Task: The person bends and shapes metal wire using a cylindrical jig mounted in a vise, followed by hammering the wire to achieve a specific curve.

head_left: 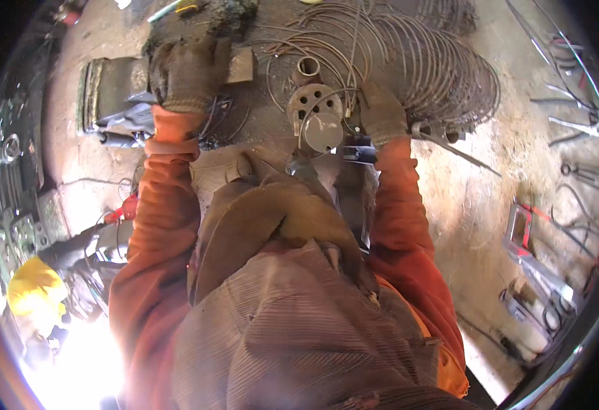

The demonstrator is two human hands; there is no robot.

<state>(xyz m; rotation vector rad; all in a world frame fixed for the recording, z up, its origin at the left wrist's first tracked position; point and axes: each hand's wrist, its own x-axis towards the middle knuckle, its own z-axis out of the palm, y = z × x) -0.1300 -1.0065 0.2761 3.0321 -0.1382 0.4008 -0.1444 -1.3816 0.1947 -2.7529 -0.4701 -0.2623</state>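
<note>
The head view has a holed metal disc [316, 102] lying flat on the floor [463, 191] between the two hands, nearer the right. A smooth round plate [324, 134] overlaps its lower edge, and a short pipe [308, 78] stands open-ended just above it. A thin bent rod [318, 98] crosses the disc, its upper end meeting the right hand [383, 115], which wears a brown work glove; whether that grip pinches the rod, I cannot tell. The left hand [189, 74], in a darker glove, lies over a bulky metal piece [111, 85]; its fingertips are hard to make out, so its grip cannot be judged. A pale block [241, 65] sits just right of that glove. Beyond the right hand spreads a large coil of rusty wire [443, 75]. Orange sleeves [402, 212] flank a brown ribbed apron [299, 307]. Farther out, hand tools [583, 126] line the right side, and a yellow object [36, 290] lies lower left beside strong glare.
</note>
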